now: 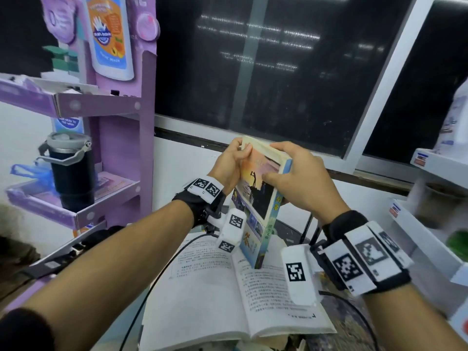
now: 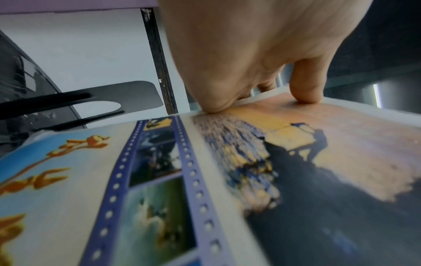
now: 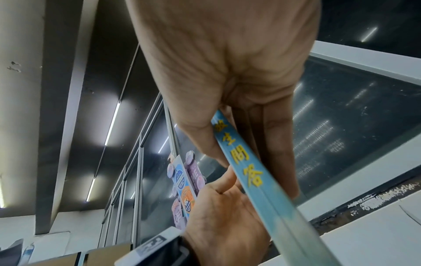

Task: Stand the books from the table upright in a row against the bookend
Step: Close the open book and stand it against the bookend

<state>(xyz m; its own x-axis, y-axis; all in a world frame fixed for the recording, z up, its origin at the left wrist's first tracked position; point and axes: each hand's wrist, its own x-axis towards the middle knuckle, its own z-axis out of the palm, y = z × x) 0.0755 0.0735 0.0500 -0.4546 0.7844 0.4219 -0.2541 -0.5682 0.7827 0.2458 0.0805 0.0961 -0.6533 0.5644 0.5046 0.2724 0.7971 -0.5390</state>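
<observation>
A paperback book (image 1: 255,203) with a sunset cover and pale blue spine (image 3: 271,207) stands tilted, its lower corner resting on an open book (image 1: 215,287) that lies flat on the table. My left hand (image 1: 234,160) pinches its top left corner, thumb on the cover (image 2: 318,162). My right hand (image 1: 291,173) grips the spine side near the top, thumb on the front and fingers behind (image 3: 282,153). A black metal bookend (image 2: 141,93) shows past the book in the left wrist view; in the head view it is hidden.
A purple display stand (image 1: 121,148) rises at the left, with a black tumbler (image 1: 71,173) on its shelf. White shelves (image 1: 430,236) stand at the right. A dark window (image 1: 278,72) is behind. A black cable (image 1: 152,287) crosses the open book.
</observation>
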